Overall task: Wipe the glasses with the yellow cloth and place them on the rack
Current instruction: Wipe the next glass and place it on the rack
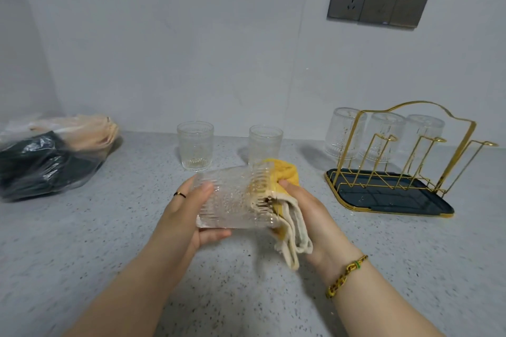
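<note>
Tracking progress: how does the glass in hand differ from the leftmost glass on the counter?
The held glass lies sideways above the counter; the leftmost glass stands upright on it. The left hand grips the held glass; nothing touches the leftmost glass. The right hand holds the yellow cloth at the held glass's mouth; the leftmost glass has none. Both are clear ribbed tumblers.

Left hand (189, 217), right hand (310, 216): curled grips.

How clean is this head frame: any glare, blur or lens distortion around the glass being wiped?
Head view: soft, even light, faint shadows. Head view: the wide lens tilts the socket panel and rack. Head view: glare mainly on the plastic bag; the held glass, gripped by the left hand, looks slightly smeared.
</note>
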`<state>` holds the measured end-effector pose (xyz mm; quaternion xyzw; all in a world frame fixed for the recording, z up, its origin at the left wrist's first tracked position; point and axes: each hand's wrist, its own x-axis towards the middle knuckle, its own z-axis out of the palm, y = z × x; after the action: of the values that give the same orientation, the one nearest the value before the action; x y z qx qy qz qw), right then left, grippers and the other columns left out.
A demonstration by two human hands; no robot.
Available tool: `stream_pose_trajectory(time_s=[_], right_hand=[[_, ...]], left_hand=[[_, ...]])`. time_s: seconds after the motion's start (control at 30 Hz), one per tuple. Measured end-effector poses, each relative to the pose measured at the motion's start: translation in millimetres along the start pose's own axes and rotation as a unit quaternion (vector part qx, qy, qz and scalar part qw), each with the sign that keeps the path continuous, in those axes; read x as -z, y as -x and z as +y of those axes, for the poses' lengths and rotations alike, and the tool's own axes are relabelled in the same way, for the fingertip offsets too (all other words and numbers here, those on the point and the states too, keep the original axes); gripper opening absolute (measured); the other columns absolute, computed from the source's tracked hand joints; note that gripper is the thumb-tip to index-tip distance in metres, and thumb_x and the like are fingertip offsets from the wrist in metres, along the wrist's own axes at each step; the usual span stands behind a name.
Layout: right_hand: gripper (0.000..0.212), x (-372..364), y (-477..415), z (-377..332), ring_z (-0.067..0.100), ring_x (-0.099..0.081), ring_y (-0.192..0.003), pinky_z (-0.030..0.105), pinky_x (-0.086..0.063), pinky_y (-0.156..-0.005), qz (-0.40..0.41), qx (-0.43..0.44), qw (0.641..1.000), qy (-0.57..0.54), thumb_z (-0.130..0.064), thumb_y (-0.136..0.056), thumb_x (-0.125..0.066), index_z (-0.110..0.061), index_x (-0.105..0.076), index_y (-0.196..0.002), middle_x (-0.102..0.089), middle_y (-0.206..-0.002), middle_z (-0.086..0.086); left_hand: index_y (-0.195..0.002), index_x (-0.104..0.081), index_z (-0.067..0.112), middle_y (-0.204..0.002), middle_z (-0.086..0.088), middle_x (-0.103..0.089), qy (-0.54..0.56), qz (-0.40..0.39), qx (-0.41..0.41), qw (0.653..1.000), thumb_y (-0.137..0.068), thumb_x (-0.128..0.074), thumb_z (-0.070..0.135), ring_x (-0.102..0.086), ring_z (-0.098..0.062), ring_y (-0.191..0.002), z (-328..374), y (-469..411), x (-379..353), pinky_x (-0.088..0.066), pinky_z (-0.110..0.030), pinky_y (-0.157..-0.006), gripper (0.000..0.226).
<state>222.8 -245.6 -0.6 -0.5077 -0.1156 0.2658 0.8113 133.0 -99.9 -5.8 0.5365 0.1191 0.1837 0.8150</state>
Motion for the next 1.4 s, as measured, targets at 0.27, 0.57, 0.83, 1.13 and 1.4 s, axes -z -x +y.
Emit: stream_pose_trajectory(time_s=[0.27, 0.57, 0.83, 1.13, 1.4], right_hand=[[0.061, 62.1, 3.2, -18.8, 0.01, -0.07, -0.066, 0.024, -0.055, -0.052, 0.094, 0.076, 0.991, -0.05, -0.063, -0.045, -0.068, -0.013, -0.075, -0.079, -0.074, -0.073, 0.002], [0.036, 105.9, 34.4, -60.2, 0.017, -0.069, -0.056, 0.028, -0.054, -0.043, 0.142, 0.108, 0.979, -0.101, -0.044, -0.087, -0.044, -0.012, -0.06, -0.088, -0.072, -0.064, 0.005], [0.049, 127.3, 45.3, -71.2, 0.028, -0.065, -0.085, 0.038, -0.052, -0.071, 0.143, 0.153, 0.978, 0.003, -0.043, -0.062, -0.057, -0.013, -0.06, -0.1, -0.069, -0.094, 0.013], [0.008, 128.9, 40.1, -65.9, 0.013, -0.06, -0.071, 0.014, -0.049, -0.057, 0.138, 0.153, 0.948, 0.241, -0.025, -0.081, -0.062, -0.017, -0.061, -0.083, -0.063, -0.078, 0.001], [0.009, 128.2, 35.9, -67.9, -0.002, -0.059, -0.06, 0.009, -0.044, -0.052, 0.091, 0.141, 0.955, 0.244, -0.026, -0.079, -0.066, -0.02, -0.06, -0.077, -0.061, -0.071, -0.006]], left_hand=[[-0.127, -0.046, 0.024, -0.132, -0.003, -0.051, -0.047, 0.066, -0.031, 0.996, -0.082, -0.062, 0.032, -0.069, -0.012, -0.077, 1.8, -4.1, 5.7, -0.055, -0.032, -0.065, 0.049], [-0.116, -0.046, 0.028, -0.103, 0.015, -0.048, -0.157, 0.084, -0.082, 0.981, -0.086, -0.057, 0.012, -0.053, 0.0, -0.082, -4.2, 1.5, -22.4, -0.054, -0.023, -0.051, 0.036], [-0.112, -0.036, 0.026, -0.122, -0.005, -0.045, -0.292, 0.002, -0.141, 0.946, -0.076, -0.071, 0.022, -0.058, -0.023, -0.101, 24.5, -50.9, -128.7, -0.052, -0.024, -0.052, 0.05], [-0.112, -0.035, 0.023, -0.113, 0.0, -0.045, -0.449, -0.09, -0.182, 0.87, -0.075, -0.071, 0.035, -0.056, -0.017, -0.077, 49.9, -91.9, -232.5, -0.051, -0.031, -0.06, 0.053], [-0.118, -0.041, 0.021, -0.11, -0.001, -0.05, -0.629, -0.18, -0.169, 0.737, -0.071, -0.074, 0.039, -0.056, -0.02, -0.078, 34.2, -95.2, -259.5, -0.053, -0.031, -0.059, 0.06]])
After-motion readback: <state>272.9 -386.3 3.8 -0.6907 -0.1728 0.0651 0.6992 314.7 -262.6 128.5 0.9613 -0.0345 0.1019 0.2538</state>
